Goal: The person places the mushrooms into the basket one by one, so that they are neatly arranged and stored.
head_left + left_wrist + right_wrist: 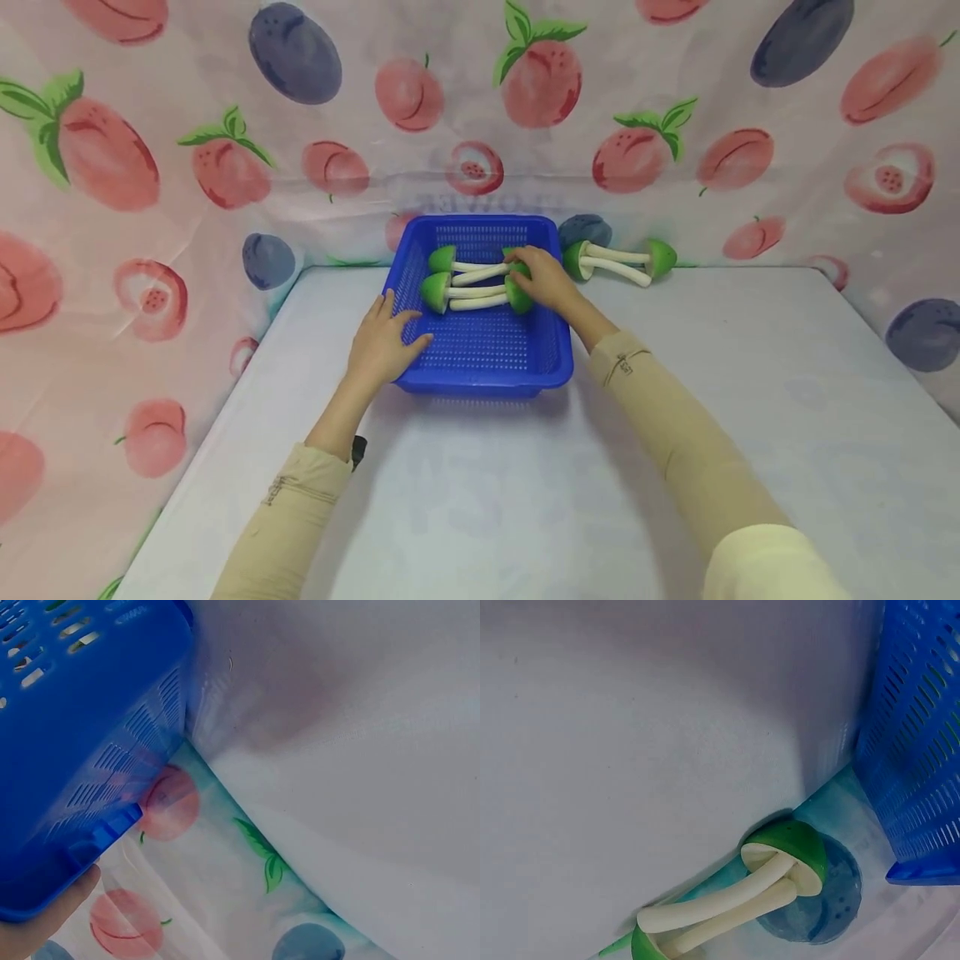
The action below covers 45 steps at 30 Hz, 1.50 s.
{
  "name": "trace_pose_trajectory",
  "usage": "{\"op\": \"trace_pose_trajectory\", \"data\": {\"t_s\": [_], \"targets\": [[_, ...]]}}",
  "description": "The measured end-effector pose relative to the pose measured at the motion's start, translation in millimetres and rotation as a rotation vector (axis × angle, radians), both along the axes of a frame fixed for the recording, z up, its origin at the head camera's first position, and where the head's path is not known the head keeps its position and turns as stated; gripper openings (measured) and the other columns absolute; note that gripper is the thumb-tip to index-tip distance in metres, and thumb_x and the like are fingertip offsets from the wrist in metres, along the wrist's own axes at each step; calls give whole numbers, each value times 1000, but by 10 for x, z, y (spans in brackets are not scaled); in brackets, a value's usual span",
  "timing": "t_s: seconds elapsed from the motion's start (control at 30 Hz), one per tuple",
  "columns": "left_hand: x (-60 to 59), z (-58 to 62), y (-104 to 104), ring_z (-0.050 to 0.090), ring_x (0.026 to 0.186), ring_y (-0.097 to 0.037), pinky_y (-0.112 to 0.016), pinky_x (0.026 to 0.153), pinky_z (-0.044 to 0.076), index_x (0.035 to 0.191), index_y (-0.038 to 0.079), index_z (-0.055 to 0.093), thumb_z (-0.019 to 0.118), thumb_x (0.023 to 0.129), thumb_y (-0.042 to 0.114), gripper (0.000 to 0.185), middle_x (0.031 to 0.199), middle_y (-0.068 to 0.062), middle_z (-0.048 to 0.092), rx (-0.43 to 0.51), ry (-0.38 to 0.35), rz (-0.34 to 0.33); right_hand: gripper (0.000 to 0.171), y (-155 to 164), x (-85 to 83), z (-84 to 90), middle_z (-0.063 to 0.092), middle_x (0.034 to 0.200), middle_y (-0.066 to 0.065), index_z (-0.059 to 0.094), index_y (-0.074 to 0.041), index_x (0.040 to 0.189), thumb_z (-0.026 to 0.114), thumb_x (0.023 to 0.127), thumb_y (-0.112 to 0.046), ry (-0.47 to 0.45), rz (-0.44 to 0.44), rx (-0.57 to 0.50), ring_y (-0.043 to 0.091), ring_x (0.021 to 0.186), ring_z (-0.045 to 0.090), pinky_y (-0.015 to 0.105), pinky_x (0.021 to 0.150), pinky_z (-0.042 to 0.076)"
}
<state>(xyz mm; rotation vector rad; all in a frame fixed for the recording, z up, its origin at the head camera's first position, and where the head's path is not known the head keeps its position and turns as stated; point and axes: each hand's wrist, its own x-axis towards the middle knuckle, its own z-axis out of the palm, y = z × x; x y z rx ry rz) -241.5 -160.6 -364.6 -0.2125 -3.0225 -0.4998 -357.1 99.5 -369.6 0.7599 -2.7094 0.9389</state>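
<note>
Nearest the head camera: two cream, soft-knit sleeves (675, 433), reaching forward over a smooth, pale grey table (750, 400).

Left hand (382, 346): laid flat on the near left rim of the blue basket (480, 367), fingers straight and relaxed, thumb inside the rim, nothing grasped. Left wrist view: one fingertip (71, 896) seen against the underside of the basket rim (75, 750).

Right hand (543, 279): inside the basket at its right side, fingers curled down over the green caps of the mushrooms in the basket (468, 287). Grasp appears closed on them; fingertips hidden behind the hand.

Basket: rectangular, glossy moulded plastic, floor and walls perforated with small slots, rolled rim. Placed at the back centre of the table, close to the backdrop.

Mushrooms in the basket: toy pieces, rounded green caps, long white curved stems, smooth surface, laid side by side across the far half of the basket, stems running left to right.

Second pair of mushrooms (618, 260): same shape and colours, lying on the table just right of the basket, against the backdrop, stems crossed. Also seen in the right wrist view (757, 896), beside the basket wall (922, 750).

Backdrop (225, 125): thin pink cloth, creased, printed with peaches, plums and green leaves. Faint lettering behind the basket, too washed out to read.
</note>
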Motion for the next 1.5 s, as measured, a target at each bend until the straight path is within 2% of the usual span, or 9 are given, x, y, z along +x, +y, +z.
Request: {"op": "trace_pose_trajectory", "data": {"t_s": [0.17,0.3,0.53,0.8,0.9,1.13,1.33,1.5], "targets": [[0,12,-45,15,144,-41,-57,114,21,129,7,56,57,90,40,52,152,-28,21,-1,23,0,25,50,-8,37,63,114,22,61,5,113,52,90,-2,76,-106,-223,34,109,57,44,98,45],[-6,-23,-48,13,144,-41,-57,114,20,131,7,55,56,91,41,52,153,-27,20,4,2,0,24,239,-60,27,63,113,23,61,6,111,51,90,0,99,-196,-263,35,107,58,44,97,44],[-5,-45,-1,14,144,-41,-58,114,21,130,8,56,56,91,42,52,153,-27,21,15,13,3,28,736,-99,-82,59,114,28,58,8,113,48,89,-4,10,-325,-159,41,108,55,50,96,44],[3,-46,3,14,144,-40,-56,115,20,130,8,56,56,91,41,52,153,-26,21,6,-2,6,34,1244,-148,-352,54,118,35,53,13,118,45,88,-2,-78,-462,-22,47,111,51,55,97,41],[11,-37,-13,14,145,-39,-55,116,19,130,8,55,56,91,42,52,153,-25,21,6,-2,13,37,1347,-195,-398,53,118,35,51,14,120,44,88,-3,-107,-476,30,48,109,52,56,96,42],[1,-60,-35,13,145,-39,-54,116,18,131,8,55,56,91,42,53,153,-25,21,22,3,13,32,1430,-299,-369,58,112,35,54,16,115,43,91,-2,-164,-459,265,49,100,57,57,86,47],[-1,-61,-27,13,145,-39,-55,116,18,131,8,55,56,91,42,52,154,-25,20,28,6,14,34,1439,-289,-434,52,115,39,49,16,117,44,86,3,-170,-410,354,52,106,51,59,89,45],[2,-36,-33,13,145,-39,-55,115,19,131,8,55,56,91,41,52,154,-25,19,28,-2,10,41,1397,-245,-460,40,124,41,43,14,125,47,88,-2,-216,-414,380,56,112,42,62,93,41]]}}
